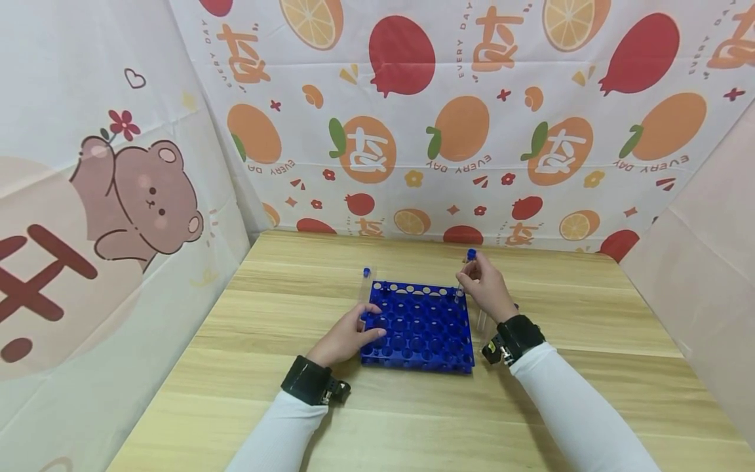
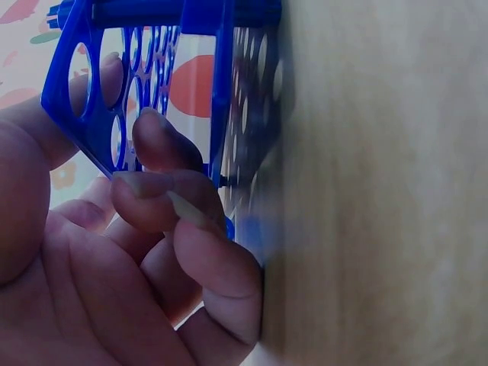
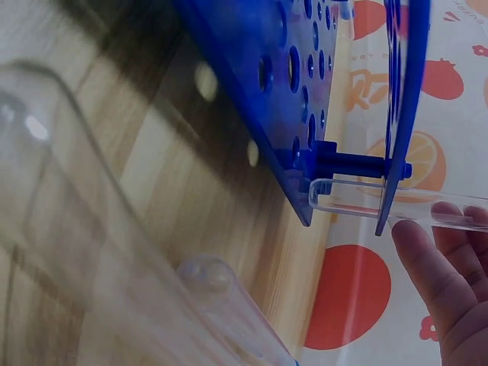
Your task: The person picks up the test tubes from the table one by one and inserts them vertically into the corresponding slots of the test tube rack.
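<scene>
A blue test tube rack [image 1: 417,328] with rows of round holes stands on the table. My left hand [image 1: 348,334] grips its left side, thumb on the top plate; in the left wrist view, curled fingers [image 2: 164,145] reach around the end of the rack between its plates. At the far right corner, my right hand [image 1: 488,285] pinches a clear test tube [image 3: 351,196] with a blue cap [image 1: 471,254], just below the cap. The tube's rounded end passes through the top plate, near the lower plate.
One capped test tube [image 1: 366,283] lies left of the rack's far corner. More clear tubes [image 1: 482,321] lie to the right, beneath my right wrist; the right wrist view shows two of them, a large near tube [image 3: 84,221] and a smaller one [image 3: 236,305]. Printed cloth hangs behind the table.
</scene>
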`<state>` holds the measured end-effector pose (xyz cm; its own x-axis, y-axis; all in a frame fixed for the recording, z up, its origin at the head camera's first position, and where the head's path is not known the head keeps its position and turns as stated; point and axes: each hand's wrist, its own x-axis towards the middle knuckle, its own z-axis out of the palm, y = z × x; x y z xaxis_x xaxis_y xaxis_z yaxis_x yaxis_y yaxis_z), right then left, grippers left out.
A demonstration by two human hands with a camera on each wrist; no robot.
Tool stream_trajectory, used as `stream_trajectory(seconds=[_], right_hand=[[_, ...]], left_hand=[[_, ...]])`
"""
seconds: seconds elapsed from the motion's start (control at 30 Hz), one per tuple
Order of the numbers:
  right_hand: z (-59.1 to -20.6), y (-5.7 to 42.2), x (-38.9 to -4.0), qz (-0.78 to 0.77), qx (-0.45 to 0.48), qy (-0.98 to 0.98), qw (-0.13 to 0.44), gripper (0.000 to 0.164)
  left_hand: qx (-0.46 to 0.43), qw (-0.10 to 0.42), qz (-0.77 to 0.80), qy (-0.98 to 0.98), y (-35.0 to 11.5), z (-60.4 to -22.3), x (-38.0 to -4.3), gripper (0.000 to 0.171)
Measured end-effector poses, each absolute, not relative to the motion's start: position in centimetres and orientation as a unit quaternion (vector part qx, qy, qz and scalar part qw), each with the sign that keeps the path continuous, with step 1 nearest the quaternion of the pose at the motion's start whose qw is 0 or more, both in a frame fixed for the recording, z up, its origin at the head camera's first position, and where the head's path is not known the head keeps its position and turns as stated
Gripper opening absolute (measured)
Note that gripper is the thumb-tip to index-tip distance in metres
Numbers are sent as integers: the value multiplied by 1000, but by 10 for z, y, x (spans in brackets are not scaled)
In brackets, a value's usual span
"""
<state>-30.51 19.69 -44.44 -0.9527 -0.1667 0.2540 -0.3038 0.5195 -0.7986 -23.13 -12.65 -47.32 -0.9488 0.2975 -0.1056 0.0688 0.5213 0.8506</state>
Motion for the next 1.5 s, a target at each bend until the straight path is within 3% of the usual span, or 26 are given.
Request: stream_trajectory(seconds=[0.3,0.57,1.5], right_hand=[[-449,198,-308,466,131,-872,74,26],[-451,197,-308,464,112,-878,42,35],[-449,199,-311,462,115,-878,50,46]], left_hand=[[106,117,478,864,-126,-473,-230,41],[104,118,477,864,-126,-471,-229,41],[112,123,481,861,-128,-469,-232,41]])
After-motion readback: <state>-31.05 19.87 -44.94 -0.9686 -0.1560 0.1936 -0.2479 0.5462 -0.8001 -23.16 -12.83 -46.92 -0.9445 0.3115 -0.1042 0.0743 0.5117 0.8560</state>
